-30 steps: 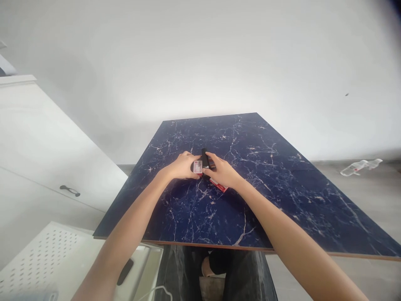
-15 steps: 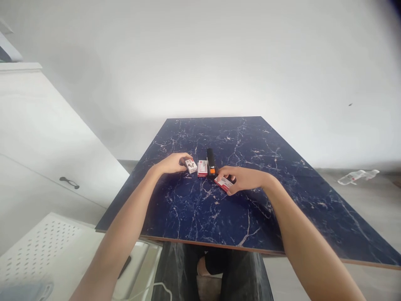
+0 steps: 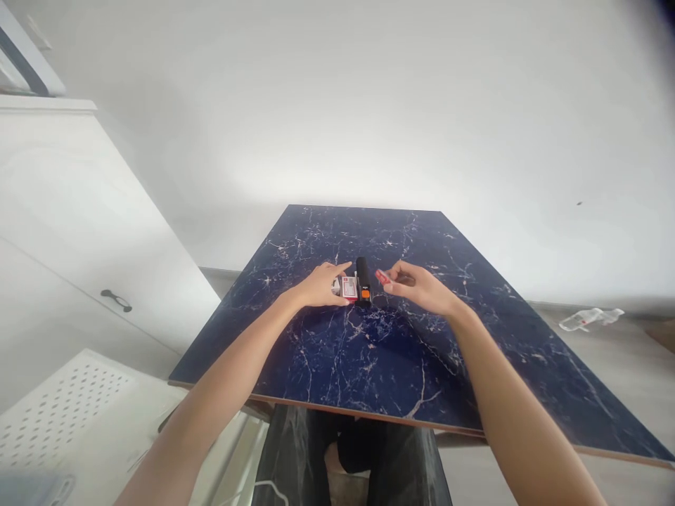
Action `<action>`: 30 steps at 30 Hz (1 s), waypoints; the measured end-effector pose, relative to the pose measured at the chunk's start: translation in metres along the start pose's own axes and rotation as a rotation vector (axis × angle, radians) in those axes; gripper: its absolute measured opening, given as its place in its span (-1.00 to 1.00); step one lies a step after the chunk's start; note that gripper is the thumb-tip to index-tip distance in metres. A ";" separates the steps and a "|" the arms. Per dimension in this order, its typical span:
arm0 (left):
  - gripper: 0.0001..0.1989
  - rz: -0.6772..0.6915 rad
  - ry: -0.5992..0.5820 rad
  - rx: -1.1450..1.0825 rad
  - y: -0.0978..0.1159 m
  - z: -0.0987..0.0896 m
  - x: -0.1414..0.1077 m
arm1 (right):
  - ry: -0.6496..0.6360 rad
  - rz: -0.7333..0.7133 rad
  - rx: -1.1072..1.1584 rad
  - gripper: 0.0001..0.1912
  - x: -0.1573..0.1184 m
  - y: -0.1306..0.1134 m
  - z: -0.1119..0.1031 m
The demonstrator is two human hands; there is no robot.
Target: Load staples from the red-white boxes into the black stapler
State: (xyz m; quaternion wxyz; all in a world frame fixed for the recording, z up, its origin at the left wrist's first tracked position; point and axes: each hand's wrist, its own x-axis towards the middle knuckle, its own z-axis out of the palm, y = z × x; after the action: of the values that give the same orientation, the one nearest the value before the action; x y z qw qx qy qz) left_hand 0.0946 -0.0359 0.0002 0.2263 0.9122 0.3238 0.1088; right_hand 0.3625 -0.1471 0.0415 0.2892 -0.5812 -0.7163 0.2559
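Observation:
My left hand [image 3: 319,284] curves around two small cardboard boxes on the table, its forefinger past their far end and its thumb at the near end. A white box [image 3: 336,287] sits against the palm, mostly covered by the fingers. Beside it lies the red-and-white box [image 3: 349,287]. Touching or nearly touching that one is a long black object [image 3: 361,270] with an orange block at its near end; its kind is unclear. To the right, my right hand [image 3: 416,284] pinches another red-and-white box [image 3: 383,277], tilted and apparently lifted off the table.
The dark blue marbled table [image 3: 358,358] has its far edge near a pale wall. A white cabinet [image 3: 63,204] with a dark handle stands left. At lower left is a white perforated surface [image 3: 68,407]. A clear plastic item [image 3: 590,319] lies beyond the table's right side.
My left hand has slid its white box rightward against the middle box and black object. My right hand has raised its box from the near right of the black object, farther away. The view has shifted slightly.

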 end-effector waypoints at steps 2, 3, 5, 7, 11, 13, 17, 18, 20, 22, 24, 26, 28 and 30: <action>0.08 -0.005 -0.007 0.003 0.000 0.000 -0.001 | 0.255 -0.104 -0.047 -0.64 0.006 -0.003 0.016; 0.10 -0.013 -0.010 0.011 0.000 -0.001 -0.001 | 0.344 -0.172 -0.106 -0.64 0.010 -0.004 0.027; 0.15 -0.032 -0.021 0.028 -0.002 -0.002 -0.002 | 0.378 -0.309 -0.216 -0.65 0.019 -0.005 0.050; 0.20 -0.040 -0.034 0.039 -0.004 -0.003 -0.002 | 0.320 -0.378 -0.314 -0.66 0.026 -0.005 0.069; 0.22 -0.023 -0.059 0.044 -0.012 -0.007 -0.001 | 0.216 -0.391 -0.418 -0.64 0.029 -0.002 0.082; 0.20 -0.028 -0.070 0.029 -0.016 -0.009 -0.002 | 0.245 -0.355 -0.351 -0.59 0.027 -0.001 0.078; 0.13 -0.035 -0.046 0.004 -0.018 -0.008 -0.004 | 0.349 0.026 -0.030 -0.56 0.025 0.003 0.065; 0.11 -0.035 -0.025 0.003 -0.017 -0.007 -0.004 | 0.295 0.139 0.057 -0.55 0.025 0.005 0.063; 0.11 -0.034 0.009 0.000 -0.015 -0.004 -0.004 | 0.132 0.277 0.177 -0.56 0.026 0.009 0.060; 0.12 -0.037 0.017 -0.006 -0.013 -0.001 -0.003 | 0.025 0.302 0.215 -0.60 0.027 0.012 0.060; 0.12 -0.051 0.003 -0.013 -0.010 0.001 -0.003 | 0.017 0.292 0.201 -0.62 0.026 0.014 0.059; 0.10 -0.074 -0.012 -0.006 -0.008 0.000 -0.004 | 0.021 0.282 0.191 -0.61 0.025 0.016 0.059; 0.10 -0.099 -0.033 0.014 -0.007 -0.003 -0.005 | 0.008 0.262 0.218 -0.61 0.024 0.020 0.060; 0.11 -0.092 -0.053 0.017 -0.010 -0.010 -0.007 | -0.016 0.246 0.286 -0.60 0.025 0.024 0.062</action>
State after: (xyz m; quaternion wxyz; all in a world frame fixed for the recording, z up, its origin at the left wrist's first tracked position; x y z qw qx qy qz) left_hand 0.0806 -0.0297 0.0037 0.2317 0.9009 0.3601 0.0712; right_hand 0.3311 -0.1202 -0.0154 0.3299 -0.6153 -0.5985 0.3929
